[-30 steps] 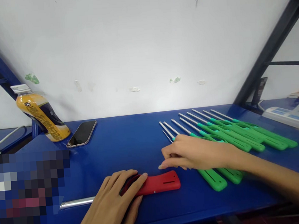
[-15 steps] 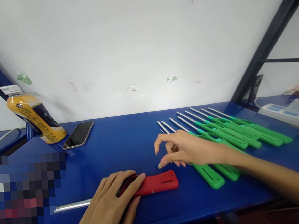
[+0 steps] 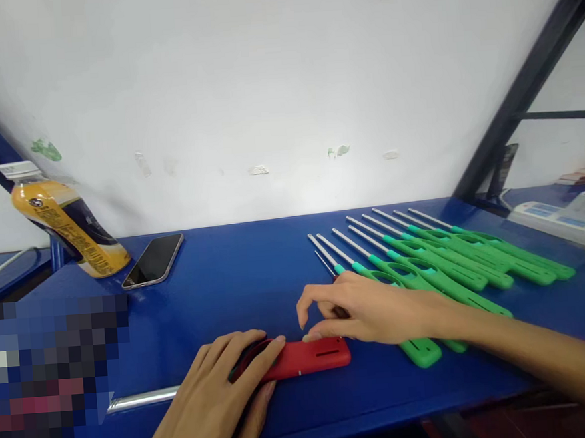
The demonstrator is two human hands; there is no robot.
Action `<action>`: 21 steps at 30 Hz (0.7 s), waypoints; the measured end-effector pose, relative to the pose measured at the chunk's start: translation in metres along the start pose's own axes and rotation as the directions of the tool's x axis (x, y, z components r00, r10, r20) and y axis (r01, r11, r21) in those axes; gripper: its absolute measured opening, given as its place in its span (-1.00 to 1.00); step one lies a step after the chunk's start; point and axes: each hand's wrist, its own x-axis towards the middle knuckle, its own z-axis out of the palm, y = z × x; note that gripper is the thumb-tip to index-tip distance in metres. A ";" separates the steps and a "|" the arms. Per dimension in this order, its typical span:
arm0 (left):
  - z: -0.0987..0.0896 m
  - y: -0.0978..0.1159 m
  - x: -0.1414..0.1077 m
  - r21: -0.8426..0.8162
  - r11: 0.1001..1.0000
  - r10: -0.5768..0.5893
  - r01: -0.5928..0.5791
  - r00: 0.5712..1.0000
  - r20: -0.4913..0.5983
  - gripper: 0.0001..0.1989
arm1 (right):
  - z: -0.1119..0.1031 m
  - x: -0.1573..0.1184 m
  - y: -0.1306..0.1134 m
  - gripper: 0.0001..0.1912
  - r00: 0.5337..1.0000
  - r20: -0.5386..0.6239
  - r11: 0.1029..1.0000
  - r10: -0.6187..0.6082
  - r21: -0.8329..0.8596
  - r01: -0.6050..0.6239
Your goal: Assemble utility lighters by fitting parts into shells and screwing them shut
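My left hand (image 3: 217,391) lies over a red long-neck lighter (image 3: 315,358), gripping it around the trigger opening. The lighter rests flat; its silver barrel points left. Just above the handle's upper edge is my right hand (image 3: 351,308), fingers curled, with a small gap between thumb and index finger. Whether the thumb touches the red handle is unclear. Beneath that hand, a thin metal shaft (image 3: 324,262) with a dark reddish end lies on the table, mostly hidden. Several green long-neck lighters (image 3: 476,259) lie in a slanted row to the right, some partly covered by my right hand and forearm.
The blue table (image 3: 236,269) meets a white wall behind. A phone (image 3: 154,261) lies at the back left beside a tilted yellow drink bottle (image 3: 67,218). A pixelated patch covers the lower left. Dark frame posts (image 3: 518,80) rise at the right.
My right hand has moved down and left, closer to the red lighter, its thumb and index finger nearer each other. My left hand and the lighter stay put.
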 end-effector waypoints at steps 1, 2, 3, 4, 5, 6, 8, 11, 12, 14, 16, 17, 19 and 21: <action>0.000 0.000 0.000 -0.003 1.000 0.000 0.000 1.000 0.001 -0.63 | 0.001 0.000 0.000 -0.79 1.000 -0.004 1.000 -0.014 -0.028 0.013; 0.000 0.000 0.000 -0.005 1.000 0.000 0.000 1.000 0.003 -0.63 | 0.002 0.000 -0.001 -0.80 1.000 -0.007 0.998 -0.028 -0.057 0.027; -0.001 0.000 0.000 -0.005 1.000 0.000 0.000 1.000 0.006 -0.63 | 0.003 0.000 -0.001 -0.81 0.999 -0.008 0.995 -0.042 -0.086 0.041; -0.001 0.000 0.000 -0.003 1.000 0.000 0.000 1.000 0.008 -0.62 | 0.004 0.000 -0.001 -0.81 0.998 -0.006 0.992 -0.057 -0.115 0.056; 0.000 0.000 0.000 0.002 1.000 -0.002 0.002 1.000 0.009 -0.62 | 0.005 0.000 -0.001 -0.80 0.997 -0.003 0.987 -0.073 -0.145 0.071; 0.000 0.000 0.000 0.006 1.000 -0.002 0.002 1.000 0.009 -0.62 | 0.007 0.000 -0.001 -0.78 0.996 0.000 0.980 -0.089 -0.176 0.088; 0.000 0.000 0.000 0.014 1.000 0.001 -0.001 1.000 0.002 -0.62 | 0.009 0.000 0.000 -0.74 0.993 0.003 0.963 -0.121 -0.243 0.118; 0.001 0.000 -0.001 0.018 1.000 0.001 -0.001 1.000 0.001 -0.62 | 0.010 -0.001 0.002 -0.69 0.988 0.010 0.931 -0.156 -0.332 0.150; 0.002 -0.001 -0.001 0.020 1.000 -0.002 0.002 1.000 0.005 -0.61 | 0.011 -0.001 0.002 -0.68 0.987 0.013 0.922 -0.163 -0.354 0.157; 0.002 -0.001 -0.001 0.021 1.000 -0.001 0.001 1.000 0.016 -0.60 | 0.011 -0.002 0.003 -0.67 0.985 0.018 0.907 -0.170 -0.389 0.163; 0.002 -0.001 -0.001 0.020 1.000 0.000 -0.001 1.000 0.017 -0.58 | 0.011 -0.002 0.003 -0.66 0.985 0.022 0.895 -0.169 -0.415 0.163; 0.003 0.000 -0.001 0.018 1.000 0.001 -0.001 1.000 0.016 -0.57 | 0.010 -0.002 0.002 -0.67 0.986 0.025 0.890 -0.167 -0.425 0.162; 0.002 0.000 -0.002 0.014 1.000 0.004 -0.004 1.000 0.012 -0.57 | 0.010 -0.001 0.002 -0.67 0.986 0.033 0.883 -0.163 -0.441 0.160; 0.002 0.000 -0.003 0.015 1.000 0.006 -0.006 1.000 0.015 -0.56 | 0.009 -0.001 0.001 -0.67 0.987 0.039 0.879 -0.154 -0.451 0.155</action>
